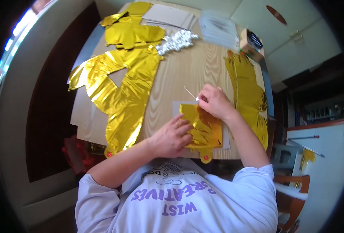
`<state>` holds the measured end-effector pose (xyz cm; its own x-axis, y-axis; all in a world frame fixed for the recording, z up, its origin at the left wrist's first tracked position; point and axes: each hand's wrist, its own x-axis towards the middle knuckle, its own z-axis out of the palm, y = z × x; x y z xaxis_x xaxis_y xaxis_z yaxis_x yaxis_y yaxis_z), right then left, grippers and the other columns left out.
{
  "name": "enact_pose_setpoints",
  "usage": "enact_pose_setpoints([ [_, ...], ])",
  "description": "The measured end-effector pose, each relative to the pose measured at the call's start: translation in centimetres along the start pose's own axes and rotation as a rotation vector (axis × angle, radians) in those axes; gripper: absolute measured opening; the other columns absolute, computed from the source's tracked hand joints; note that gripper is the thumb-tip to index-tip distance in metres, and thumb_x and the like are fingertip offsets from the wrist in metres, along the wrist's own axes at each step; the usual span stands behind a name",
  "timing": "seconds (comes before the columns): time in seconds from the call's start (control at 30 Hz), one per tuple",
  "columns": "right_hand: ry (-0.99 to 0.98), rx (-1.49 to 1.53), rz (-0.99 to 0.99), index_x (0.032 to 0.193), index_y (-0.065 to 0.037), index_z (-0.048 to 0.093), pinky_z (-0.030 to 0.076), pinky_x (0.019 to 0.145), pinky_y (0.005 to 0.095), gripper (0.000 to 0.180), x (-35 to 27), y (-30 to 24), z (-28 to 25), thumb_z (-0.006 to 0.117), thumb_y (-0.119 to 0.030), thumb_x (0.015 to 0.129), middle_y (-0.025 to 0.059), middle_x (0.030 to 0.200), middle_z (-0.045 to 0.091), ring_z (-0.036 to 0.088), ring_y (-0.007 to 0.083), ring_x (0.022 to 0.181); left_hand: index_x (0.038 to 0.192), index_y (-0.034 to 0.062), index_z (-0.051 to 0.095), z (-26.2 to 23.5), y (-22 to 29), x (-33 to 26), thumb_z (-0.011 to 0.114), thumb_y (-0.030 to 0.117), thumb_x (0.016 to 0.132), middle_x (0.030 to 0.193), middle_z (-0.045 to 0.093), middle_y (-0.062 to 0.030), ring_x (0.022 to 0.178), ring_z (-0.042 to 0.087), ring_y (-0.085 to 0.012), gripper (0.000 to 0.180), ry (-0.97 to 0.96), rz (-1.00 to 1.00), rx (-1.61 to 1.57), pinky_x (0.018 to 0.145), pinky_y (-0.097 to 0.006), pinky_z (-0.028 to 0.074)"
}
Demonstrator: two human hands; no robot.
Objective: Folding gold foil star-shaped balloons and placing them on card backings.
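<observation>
A gold foil balloon (203,128), folded into a flat square, lies on a white card (226,139) near the table's front edge. Its tab with a red dot sticks out past the card. My left hand (171,136) rests on the foil's left side, fingers stretched and a little apart. At the far right corner of the foil, my right hand (214,101) is closed in a pinch on a small white piece (197,99). From this piece a thin white strand (189,92) curves out to the left. Its exact kind is too small to make out.
Flat gold foil balloons (129,93) cover the table's left side, and more folded gold foil (247,89) lies along the right. Farther back are a crumpled silver pile (175,42), white cards (168,16), clear plastic bags (218,29) and a wooden box (251,49).
</observation>
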<state>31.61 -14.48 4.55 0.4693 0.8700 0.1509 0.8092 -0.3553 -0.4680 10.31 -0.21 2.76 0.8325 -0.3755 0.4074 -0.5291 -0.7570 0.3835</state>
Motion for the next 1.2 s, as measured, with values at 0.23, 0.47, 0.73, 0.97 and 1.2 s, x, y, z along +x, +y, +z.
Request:
enact_pose_setpoints([
  [0.23, 0.058, 0.327, 0.397, 0.086, 0.001, 0.067, 0.046, 0.061, 0.0261, 0.008, -12.7, -4.6, -8.9, 0.070, -0.007, 0.084, 0.0030, 0.075, 0.060, 0.056, 0.0096, 0.066, 0.095, 0.0004, 0.065, 0.2, -1.2, 0.3, 0.069, 0.009, 0.077, 0.112, 0.070, -0.0164, 0.109, 0.066, -0.0336, 0.021, 0.057, 0.017, -0.120, 0.098, -0.044, 0.052],
  [0.47, -0.125, 0.374, 0.277, 0.085, 0.000, 0.067, 0.050, 0.063, 0.0296, 0.006, -18.3, -9.7, -8.3, 0.071, -0.004, 0.081, 0.0090, 0.077, 0.065, 0.064, 0.0163, 0.067, 0.098, -0.0001, 0.064, -0.2, -1.4, 1.1, 0.066, 0.008, 0.086, 0.076, 0.065, -0.0182, 0.071, 0.067, -0.0357, 0.014, 0.170, -0.184, -0.255, 0.067, -0.043, 0.054],
  [0.73, 0.239, -0.138, 0.172, 0.127, -0.002, 0.056, 0.050, 0.088, 0.0451, 0.049, -15.6, -8.3, 0.7, 0.074, -0.014, 0.083, 0.0159, 0.101, 0.066, 0.065, 0.0348, 0.093, 0.101, 0.0014, 0.064, -0.8, -0.6, 2.0, 0.064, 0.008, 0.092, 0.068, 0.061, -0.0179, 0.055, 0.062, -0.0320, 0.012, 0.233, -0.379, -0.293, 0.053, -0.038, 0.049],
  [0.97, -0.024, -0.132, -0.112, 0.131, 0.000, 0.056, 0.041, 0.106, 0.0468, 0.063, -18.7, -6.3, -0.8, 0.076, -0.013, 0.073, 0.0168, 0.133, 0.057, 0.053, 0.0348, 0.122, 0.104, 0.0003, 0.065, -1.1, -1.3, 2.2, 0.063, 0.010, 0.094, 0.069, 0.062, -0.0162, 0.054, 0.061, -0.0291, 0.014, 0.256, -0.399, -0.348, 0.053, -0.036, 0.048],
  [1.2, 0.158, 0.018, -0.244, 0.100, -0.006, 0.071, 0.048, 0.093, 0.0425, 0.028, -18.4, -4.9, 0.0, 0.074, -0.003, 0.072, 0.0099, 0.102, 0.071, 0.064, 0.0292, 0.101, 0.103, -0.0012, 0.064, -2.2, -1.7, 3.2, 0.062, 0.013, 0.096, 0.071, 0.064, -0.0139, 0.054, 0.058, -0.0189, 0.016, 0.150, -0.445, -0.364, 0.053, -0.034, 0.047],
])
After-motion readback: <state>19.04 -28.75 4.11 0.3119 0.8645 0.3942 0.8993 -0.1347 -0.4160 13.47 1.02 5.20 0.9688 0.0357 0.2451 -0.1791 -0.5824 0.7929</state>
